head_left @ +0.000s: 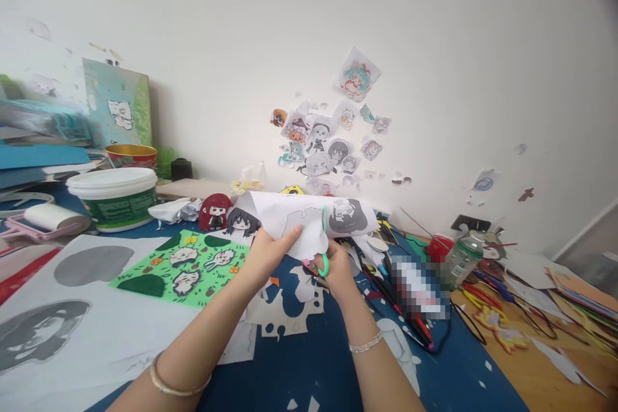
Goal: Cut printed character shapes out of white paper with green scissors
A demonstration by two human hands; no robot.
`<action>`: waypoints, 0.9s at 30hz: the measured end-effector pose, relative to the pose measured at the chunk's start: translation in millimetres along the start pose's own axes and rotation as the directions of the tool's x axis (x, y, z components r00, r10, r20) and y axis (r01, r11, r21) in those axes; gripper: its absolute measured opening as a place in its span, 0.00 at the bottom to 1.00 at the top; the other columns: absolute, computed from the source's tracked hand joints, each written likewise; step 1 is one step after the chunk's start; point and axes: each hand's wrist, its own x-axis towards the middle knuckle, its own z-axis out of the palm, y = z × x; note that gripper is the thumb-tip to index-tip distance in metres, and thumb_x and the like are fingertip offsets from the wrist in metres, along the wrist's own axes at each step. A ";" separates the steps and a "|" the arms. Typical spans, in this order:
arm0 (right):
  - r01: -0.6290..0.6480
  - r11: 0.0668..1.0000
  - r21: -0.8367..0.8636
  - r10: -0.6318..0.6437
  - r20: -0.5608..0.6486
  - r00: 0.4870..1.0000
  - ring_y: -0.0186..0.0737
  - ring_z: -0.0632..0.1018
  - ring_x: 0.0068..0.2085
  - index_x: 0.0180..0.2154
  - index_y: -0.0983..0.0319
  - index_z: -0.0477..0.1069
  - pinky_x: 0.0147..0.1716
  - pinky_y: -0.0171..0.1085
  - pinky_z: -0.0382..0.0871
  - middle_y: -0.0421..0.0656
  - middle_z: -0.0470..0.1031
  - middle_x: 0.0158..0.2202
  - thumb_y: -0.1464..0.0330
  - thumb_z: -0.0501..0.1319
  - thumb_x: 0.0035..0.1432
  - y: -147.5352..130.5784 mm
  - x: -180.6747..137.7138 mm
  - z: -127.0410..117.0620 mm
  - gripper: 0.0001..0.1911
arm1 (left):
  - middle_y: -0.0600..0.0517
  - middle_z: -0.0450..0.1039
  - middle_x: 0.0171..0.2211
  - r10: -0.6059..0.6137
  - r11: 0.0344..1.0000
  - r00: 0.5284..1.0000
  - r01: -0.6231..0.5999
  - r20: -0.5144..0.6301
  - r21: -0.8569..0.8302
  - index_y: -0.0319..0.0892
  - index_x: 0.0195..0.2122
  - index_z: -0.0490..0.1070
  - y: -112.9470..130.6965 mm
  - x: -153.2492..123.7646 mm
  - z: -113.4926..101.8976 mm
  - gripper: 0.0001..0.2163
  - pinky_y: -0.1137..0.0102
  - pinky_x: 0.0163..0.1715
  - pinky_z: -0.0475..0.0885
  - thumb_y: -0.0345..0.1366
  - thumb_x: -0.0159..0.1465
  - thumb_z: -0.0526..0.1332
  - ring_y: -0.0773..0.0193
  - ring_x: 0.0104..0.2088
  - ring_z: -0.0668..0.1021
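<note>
My left hand pinches a white printed sheet of black-and-white cartoon figures, holding it up over the table. My right hand grips green-handled scissors, whose blade runs up into the sheet beside a figure's outline. Both wrists wear thin bracelets. The sheet curls over and hides most of the blades.
A green picture with cartoon animals lies left of my hands on the blue table cover, among paper scraps. A white tub stands back left. Pens, a bottle and a red cup crowd the right. Cut-out stickers cover the wall.
</note>
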 end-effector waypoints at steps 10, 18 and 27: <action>-0.007 1.000 0.010 0.007 -0.013 1.000 0.41 0.72 0.26 0.34 0.65 0.72 0.24 0.35 0.66 0.40 0.71 0.20 0.72 0.61 0.40 4.1 2.4 -3.1 0.14 | 0.43 0.71 0.46 -0.022 0.999 1.000 0.022 -0.020 0.031 0.39 0.46 0.67 2.5 -1.2 0.2 0.23 0.61 0.42 0.71 0.46 0.51 0.62 0.51 0.45 0.74; 0.028 0.999 -0.039 -0.028 -0.013 1.000 0.42 0.73 0.28 0.34 0.65 0.73 0.26 0.37 0.67 0.43 0.74 0.24 0.71 0.63 0.40 10.4 5.9 -9.6 0.14 | 0.45 0.71 0.46 -0.009 0.998 0.999 0.006 0.036 0.065 0.40 0.47 0.66 -0.7 0.8 -2.3 0.24 0.63 0.40 0.73 0.46 0.52 0.62 0.53 0.44 0.74; 0.042 0.997 -0.057 -0.041 0.022 0.999 0.46 0.74 0.33 0.35 0.66 0.73 0.29 0.39 0.69 0.45 0.75 0.27 0.64 0.66 0.40 3.9 4.9 -8.5 0.19 | 0.44 0.71 0.47 -0.027 0.996 0.999 0.024 0.043 0.083 0.39 0.45 0.66 1.5 1.2 -6.0 0.23 0.63 0.41 0.72 0.47 0.51 0.62 0.53 0.44 0.74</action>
